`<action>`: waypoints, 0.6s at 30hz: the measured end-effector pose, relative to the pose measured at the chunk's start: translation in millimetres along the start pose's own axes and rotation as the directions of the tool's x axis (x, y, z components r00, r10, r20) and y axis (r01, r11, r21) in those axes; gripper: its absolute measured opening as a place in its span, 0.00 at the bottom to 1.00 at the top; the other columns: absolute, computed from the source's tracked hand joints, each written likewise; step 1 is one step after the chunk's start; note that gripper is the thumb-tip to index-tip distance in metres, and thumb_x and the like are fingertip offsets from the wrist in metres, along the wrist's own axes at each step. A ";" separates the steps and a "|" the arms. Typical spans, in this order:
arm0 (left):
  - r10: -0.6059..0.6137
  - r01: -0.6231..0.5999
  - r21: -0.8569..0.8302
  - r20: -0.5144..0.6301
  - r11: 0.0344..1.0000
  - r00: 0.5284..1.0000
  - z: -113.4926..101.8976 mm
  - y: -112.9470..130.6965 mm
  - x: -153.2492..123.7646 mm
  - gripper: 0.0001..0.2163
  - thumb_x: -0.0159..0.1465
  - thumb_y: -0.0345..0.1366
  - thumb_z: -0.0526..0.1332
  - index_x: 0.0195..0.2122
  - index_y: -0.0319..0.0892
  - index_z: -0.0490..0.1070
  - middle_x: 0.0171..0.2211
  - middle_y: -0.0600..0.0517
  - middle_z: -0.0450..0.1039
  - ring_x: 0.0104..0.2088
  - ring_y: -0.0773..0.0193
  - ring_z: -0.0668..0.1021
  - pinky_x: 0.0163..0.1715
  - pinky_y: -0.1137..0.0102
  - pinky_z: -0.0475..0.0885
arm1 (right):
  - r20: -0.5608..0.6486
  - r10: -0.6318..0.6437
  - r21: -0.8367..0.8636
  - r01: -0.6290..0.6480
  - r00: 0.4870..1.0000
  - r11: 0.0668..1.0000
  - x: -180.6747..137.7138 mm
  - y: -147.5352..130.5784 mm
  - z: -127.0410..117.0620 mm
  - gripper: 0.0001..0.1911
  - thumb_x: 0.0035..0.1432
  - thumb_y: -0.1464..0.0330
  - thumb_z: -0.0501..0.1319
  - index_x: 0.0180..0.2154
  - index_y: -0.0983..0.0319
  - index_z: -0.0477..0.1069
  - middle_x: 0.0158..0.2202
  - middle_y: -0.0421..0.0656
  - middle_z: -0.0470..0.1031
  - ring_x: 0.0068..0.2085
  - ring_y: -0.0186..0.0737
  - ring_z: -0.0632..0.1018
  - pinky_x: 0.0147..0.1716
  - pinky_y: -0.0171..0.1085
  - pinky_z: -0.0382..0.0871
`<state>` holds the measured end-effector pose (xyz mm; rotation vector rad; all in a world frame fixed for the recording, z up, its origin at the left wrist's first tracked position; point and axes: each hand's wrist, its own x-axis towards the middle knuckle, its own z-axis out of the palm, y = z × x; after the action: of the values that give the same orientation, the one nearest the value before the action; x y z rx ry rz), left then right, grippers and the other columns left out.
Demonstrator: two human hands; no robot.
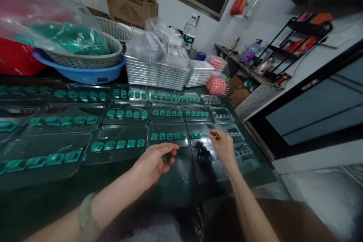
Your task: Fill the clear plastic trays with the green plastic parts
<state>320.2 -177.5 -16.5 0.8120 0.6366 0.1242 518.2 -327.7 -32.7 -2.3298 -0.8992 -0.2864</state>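
Clear plastic trays [119, 132] lie in rows on the dark green table, many with a line of green translucent faceted pieces [121, 144] in their slots. My right hand [222, 145] reaches over a tray [195, 141] in the front row. Its thumb and index finger pinch a small green piece [208, 134], at the end of the short line of pieces in that tray. My left hand [154, 162] hovers nearer to me with fingers curled inward. A bit of green shows under those fingers; how many pieces it holds is hidden.
Stacked clear trays [155, 72], a water bottle [190, 30] and a cardboard box [130, 7] stand behind. A blue basin [93, 72] bears a pale basket [113, 51] with a bag of green pieces [68, 38]. Trays without green pieces [245, 155] lie at the right edge.
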 end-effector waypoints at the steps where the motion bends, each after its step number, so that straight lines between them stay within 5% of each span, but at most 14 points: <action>1: 0.010 -0.010 0.010 -0.006 1.000 1.000 -2.5 2.1 -1.5 0.10 0.48 0.36 0.62 0.32 0.38 0.72 0.29 0.49 0.68 0.23 0.70 0.70 0.15 0.77 0.56 | 0.017 -0.023 -0.066 0.024 1.000 0.998 4.4 6.5 1.8 0.12 0.50 0.64 0.55 0.35 0.61 0.71 0.31 0.45 0.75 0.27 0.38 0.73 0.28 0.36 0.64; 12: 0.043 -0.044 0.023 0.027 0.999 0.999 -10.5 4.6 -1.4 0.08 0.52 0.34 0.60 0.32 0.36 0.71 0.31 0.47 0.67 0.26 0.68 0.70 0.17 0.76 0.58 | 0.121 -0.129 -0.298 0.160 0.984 0.941 9.1 16.3 18.6 0.11 0.53 0.67 0.53 0.38 0.59 0.69 0.35 0.43 0.73 0.32 0.38 0.72 0.29 0.34 0.61; 18: -0.019 0.030 -0.098 0.107 0.995 0.994 -5.9 10.6 2.4 0.07 0.52 0.33 0.59 0.31 0.35 0.71 0.31 0.47 0.67 0.29 0.64 0.72 0.22 0.72 0.65 | 0.184 -0.184 -0.357 0.240 0.965 0.903 12.7 8.7 21.7 0.09 0.54 0.68 0.52 0.28 0.60 0.71 0.29 0.44 0.70 0.35 0.40 0.69 0.34 0.36 0.60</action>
<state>320.1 -165.5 -13.1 0.7097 0.5361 0.0889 533.1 -312.5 -48.7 -2.6319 -1.2717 -0.4145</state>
